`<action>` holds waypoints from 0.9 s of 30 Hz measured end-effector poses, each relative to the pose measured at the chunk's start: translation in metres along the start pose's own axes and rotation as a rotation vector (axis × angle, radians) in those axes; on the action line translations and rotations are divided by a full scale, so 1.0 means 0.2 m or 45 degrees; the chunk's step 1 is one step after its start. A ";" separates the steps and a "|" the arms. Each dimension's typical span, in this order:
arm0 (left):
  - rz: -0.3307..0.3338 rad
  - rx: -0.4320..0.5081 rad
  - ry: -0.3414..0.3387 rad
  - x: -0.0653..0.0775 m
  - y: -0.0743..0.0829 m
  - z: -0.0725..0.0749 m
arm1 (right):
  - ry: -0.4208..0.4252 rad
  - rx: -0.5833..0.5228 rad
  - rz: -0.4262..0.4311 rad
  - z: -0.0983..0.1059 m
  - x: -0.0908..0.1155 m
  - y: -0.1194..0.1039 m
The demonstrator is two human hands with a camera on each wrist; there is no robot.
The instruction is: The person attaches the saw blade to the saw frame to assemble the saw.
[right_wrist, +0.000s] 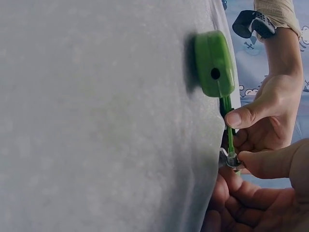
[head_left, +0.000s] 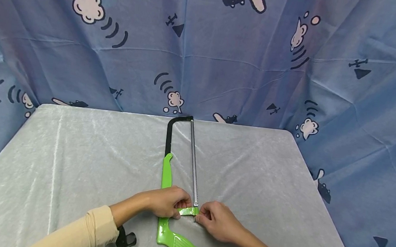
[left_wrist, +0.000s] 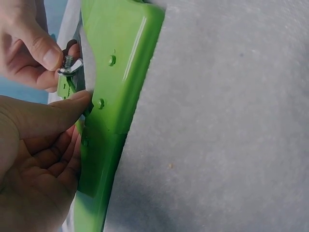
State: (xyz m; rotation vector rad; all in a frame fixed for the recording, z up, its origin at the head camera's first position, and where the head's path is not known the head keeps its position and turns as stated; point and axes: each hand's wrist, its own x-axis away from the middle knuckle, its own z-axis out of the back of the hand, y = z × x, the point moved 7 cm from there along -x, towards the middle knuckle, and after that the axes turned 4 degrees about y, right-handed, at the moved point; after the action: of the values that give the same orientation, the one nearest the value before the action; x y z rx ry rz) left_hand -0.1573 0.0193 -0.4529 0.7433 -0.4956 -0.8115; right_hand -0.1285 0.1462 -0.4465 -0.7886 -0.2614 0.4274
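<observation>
A hacksaw [head_left: 167, 172] with a bright green handle and a black front frame lies on the cloth-covered table, its grip toward me. Its grey blade [head_left: 194, 161] runs along the right side to a short green arm [head_left: 187, 211]. My left hand [head_left: 169, 201] pinches that arm between thumb and fingers. At the arm's end, the thumb and fingers of my right hand [head_left: 221, 222] pinch a metal wing nut [left_wrist: 72, 67], seated on a threaded bolt. The right wrist view shows the wing nut [right_wrist: 231, 158] partly covered by the right thumb and fingertips.
Pale grey velvety cloth covers the table [head_left: 107, 162]. Behind and beside it hangs a blue curtain [head_left: 138, 32] printed with planes and clouds. A black strap [head_left: 125, 240] is on the left wrist below a beige sleeve [head_left: 89, 227].
</observation>
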 end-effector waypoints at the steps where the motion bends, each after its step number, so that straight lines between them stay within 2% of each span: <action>1: -0.001 0.000 0.001 0.00 0.00 0.00 | -0.006 -0.004 -0.002 0.00 0.00 0.00; 10: 0.000 0.002 -0.001 0.00 0.01 0.00 | -0.030 -0.020 0.003 0.00 0.00 0.00; 17: 0.004 0.000 0.008 0.00 0.01 0.00 | -0.033 0.024 0.015 0.01 0.00 0.00; 21: -0.007 0.023 0.018 0.00 0.01 0.01 | -0.103 0.024 0.000 0.02 -0.02 0.01; 24: -0.029 0.045 0.059 0.00 0.01 0.04 | -0.168 0.045 -0.019 0.04 -0.03 0.01; 27: -0.055 0.026 0.148 0.01 0.01 0.13 | -0.165 0.130 0.003 0.10 -0.06 0.00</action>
State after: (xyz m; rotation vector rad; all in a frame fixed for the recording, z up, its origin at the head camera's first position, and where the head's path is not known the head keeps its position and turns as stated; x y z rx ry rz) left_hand -0.1720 0.0077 -0.4330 0.8174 -0.3855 -0.7994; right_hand -0.1474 0.1533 -0.4329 -0.6624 -0.3571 0.4913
